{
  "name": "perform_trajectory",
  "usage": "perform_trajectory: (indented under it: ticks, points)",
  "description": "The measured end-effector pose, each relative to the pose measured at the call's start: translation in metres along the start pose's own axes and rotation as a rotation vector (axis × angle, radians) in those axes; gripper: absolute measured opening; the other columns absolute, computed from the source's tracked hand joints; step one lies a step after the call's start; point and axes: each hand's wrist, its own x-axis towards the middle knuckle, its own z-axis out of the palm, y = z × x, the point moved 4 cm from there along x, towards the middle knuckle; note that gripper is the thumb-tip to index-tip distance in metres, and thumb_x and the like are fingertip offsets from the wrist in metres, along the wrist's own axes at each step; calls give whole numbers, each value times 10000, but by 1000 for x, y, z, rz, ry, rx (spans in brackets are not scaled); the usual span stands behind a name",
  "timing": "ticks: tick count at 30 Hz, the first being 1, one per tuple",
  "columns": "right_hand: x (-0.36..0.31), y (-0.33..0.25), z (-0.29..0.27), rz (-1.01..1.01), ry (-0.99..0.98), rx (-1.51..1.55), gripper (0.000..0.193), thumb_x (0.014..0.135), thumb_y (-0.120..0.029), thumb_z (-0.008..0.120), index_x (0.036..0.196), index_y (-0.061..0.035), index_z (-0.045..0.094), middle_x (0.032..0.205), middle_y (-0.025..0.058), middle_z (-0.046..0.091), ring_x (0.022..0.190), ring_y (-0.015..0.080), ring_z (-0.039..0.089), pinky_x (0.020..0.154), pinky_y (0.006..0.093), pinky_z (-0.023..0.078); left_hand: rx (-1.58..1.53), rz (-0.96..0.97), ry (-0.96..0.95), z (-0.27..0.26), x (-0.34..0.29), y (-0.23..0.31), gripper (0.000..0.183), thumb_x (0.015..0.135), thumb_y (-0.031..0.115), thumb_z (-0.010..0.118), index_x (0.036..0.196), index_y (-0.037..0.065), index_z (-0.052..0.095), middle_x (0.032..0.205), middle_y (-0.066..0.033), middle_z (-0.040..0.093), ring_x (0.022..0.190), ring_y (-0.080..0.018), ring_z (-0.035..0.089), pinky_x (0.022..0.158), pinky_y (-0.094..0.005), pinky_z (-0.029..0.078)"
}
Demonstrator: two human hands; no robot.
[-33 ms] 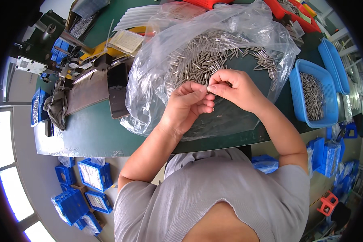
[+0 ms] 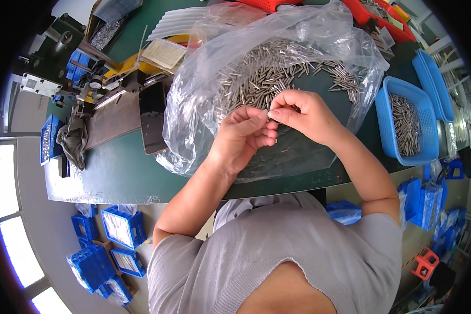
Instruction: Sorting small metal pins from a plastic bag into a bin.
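My left hand and my right hand meet over the front of a clear plastic bag on the bench. Thumb and forefinger of each hand are pinched together, with the fingertips of both nearly touching. Whatever they grip is too small and too covered by the fingers to make out. Just beyond my fingers, a heap of short metal pins lies in the bag. A smaller cluster of pins is spread at the right side of the bag.
A blue basket of metal pins stands at the bench's right edge, beside another blue basket. On the left are a dark bench fixture, a dark flat panel and a crumpled cloth. Red bins sit at the back right.
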Motion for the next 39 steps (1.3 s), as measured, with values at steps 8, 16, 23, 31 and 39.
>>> perform_trajectory:
  ticks: [8, 16, 23, 31, 39]
  points:
    - [0, -1, -5, 65, 76, 127, 136, 868, -147, 605, 868, -12, 594, 722, -26, 571, 651, 50, 516, 615, 205, 434, -41, 27, -17, -1, 0, 1, 97, 889, 85, 545, 899, -7, 573, 806, -147, 644, 676, -207, 645, 617, -305, 560]
    - [3, 27, -45, 350, -33, 658, 96, 813, -114, 599, 871, -45, 565, 661, -25, 509, 544, 56, 422, 417, 181, 290, 1, 76, 79, -4, 0, 7, 98, 889, 89, 525, 886, 10, 583, 799, -126, 617, 677, -189, 596, 593, -281, 503]
    - [-3, 16, -23, 59, -225, -538, 137, 730, -128, 669, 847, -61, 646, 732, 80, 639, 691, 206, 618, 633, 316, 461, 6, 76, 82, -5, -2, 10, 98, 891, 91, 525, 884, 14, 585, 797, -121, 617, 673, -187, 592, 592, -278, 495]
    - [-1, 12, -17, -123, -123, -517, 128, 771, -124, 637, 865, -39, 619, 714, 90, 628, 655, 227, 608, 603, 327, 458, 13, 65, 39, -3, 0, 9, 108, 902, 98, 518, 882, 11, 578, 799, -116, 618, 672, -178, 589, 582, -275, 492]
    - [-5, -2, -21, 26, -44, -75, 75, 856, -77, 596, 863, -4, 577, 719, -40, 530, 666, 21, 459, 599, 190, 396, 44, -6, -19, 0, -1, 1, 108, 903, 116, 530, 896, 15, 567, 801, -115, 621, 654, -169, 588, 576, -274, 492]
